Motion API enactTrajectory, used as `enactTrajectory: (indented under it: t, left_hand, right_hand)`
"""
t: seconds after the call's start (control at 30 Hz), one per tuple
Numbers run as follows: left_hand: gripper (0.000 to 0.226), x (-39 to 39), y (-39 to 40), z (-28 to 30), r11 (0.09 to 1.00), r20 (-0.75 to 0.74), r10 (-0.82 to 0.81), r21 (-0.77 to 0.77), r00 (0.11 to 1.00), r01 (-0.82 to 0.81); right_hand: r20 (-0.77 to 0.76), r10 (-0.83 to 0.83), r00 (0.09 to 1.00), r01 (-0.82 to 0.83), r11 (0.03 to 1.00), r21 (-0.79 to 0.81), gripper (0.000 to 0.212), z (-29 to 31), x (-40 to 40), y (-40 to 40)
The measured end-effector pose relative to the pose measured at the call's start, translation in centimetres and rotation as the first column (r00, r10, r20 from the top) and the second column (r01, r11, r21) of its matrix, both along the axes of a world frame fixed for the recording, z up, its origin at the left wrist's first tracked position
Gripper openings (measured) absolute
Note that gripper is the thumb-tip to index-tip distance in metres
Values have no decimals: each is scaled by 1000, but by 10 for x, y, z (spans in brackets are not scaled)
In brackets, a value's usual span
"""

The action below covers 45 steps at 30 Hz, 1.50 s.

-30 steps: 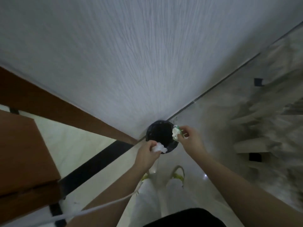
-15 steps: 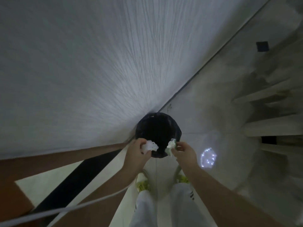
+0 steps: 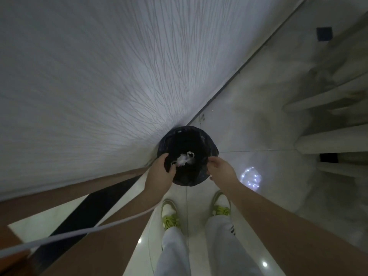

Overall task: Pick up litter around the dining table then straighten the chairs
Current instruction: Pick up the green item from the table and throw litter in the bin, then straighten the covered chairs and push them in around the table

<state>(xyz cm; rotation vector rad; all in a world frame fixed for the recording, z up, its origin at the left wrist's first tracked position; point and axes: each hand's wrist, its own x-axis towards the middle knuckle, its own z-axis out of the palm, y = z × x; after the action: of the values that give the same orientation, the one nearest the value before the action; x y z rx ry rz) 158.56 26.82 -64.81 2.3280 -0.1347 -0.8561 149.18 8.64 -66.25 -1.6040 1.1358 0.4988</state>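
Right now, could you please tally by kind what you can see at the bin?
Black bins: 1
White litter wads inside it: 1 visible
Hands: 2, left hand, right hand
Green-laced shoes: 2
Total: 6

Head view, looking steeply down, close over bin [image 3: 188,156] at wall foot

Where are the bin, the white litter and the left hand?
black bin [image 3: 212,148], head view, right rim.
white litter [image 3: 184,159], head view, crumpled middle, inside the bin.
left hand [image 3: 159,175], head view, back of hand.
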Motion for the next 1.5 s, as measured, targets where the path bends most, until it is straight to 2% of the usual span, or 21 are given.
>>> enactTrajectory:
  t: [0.23, 0.37, 0.47, 0.6, 0.67, 0.73, 0.87, 0.97, 1.1, 1.2, 1.27, 1.5]
  left_hand:
    - [59, -7, -10, 38, 969, -151, -246, -73, 958, 237]
    - [56, -22, -12, 83, 903, -83, -429, -58, 899, 426]
    - [50, -34, -8, 126, 904, -2, -425, -59, 905, 424]
    - [42, -46, 23, 184, 939, 51, -337, -54, 940, 339]
    - [39, -53, 54, 207, 945, 96, -325, -7, 941, 327]
    - [37, -61, 87, 210, 945, 74, -324, 74, 943, 319]
    - [39, -88, 154, 240, 855, -95, -434, 271, 896, 443]
    - [39, -98, 180, 260, 803, -168, -491, 292, 855, 519]
    - [40, -94, 162, 294, 806, -125, -541, 205, 832, 555]
    - [42, -85, 130, 315, 801, 52, -596, 109, 801, 589]
    - [42, -82, 102, 328, 761, 138, -648, 70, 749, 645]
    - [46, -104, 26, 358, 620, 178, -775, 29, 607, 784]
  right_hand:
    - [41, 109, 993, -108, 994, -26, 41, 60, -9, -8]
    - [47, 228, 973, -224, 972, -78, 41, 116, -19, -11]
    - [63, 285, 956, -276, 954, -118, 43, 167, -31, -12]
    - [101, 303, 948, -280, 940, -193, 44, 240, -46, -15]
    - [119, 304, 945, -274, 937, -216, 44, 279, -55, -14]
    - [131, 326, 936, -290, 928, -235, 45, 300, -61, -11]
    - [156, 356, 921, -296, 903, -312, 47, 350, -82, 4]
    - [181, 338, 924, -254, 893, -371, 47, 376, -94, 17]
    - [198, 305, 931, -202, 886, -418, 48, 406, -111, 33]
    - [190, 267, 945, -157, 878, -453, 50, 422, -128, 46]
    - [199, 216, 956, -99, 874, -475, 50, 431, -141, 52]
    - [193, 81, 978, 42, 828, -560, 50, 457, -209, 58]
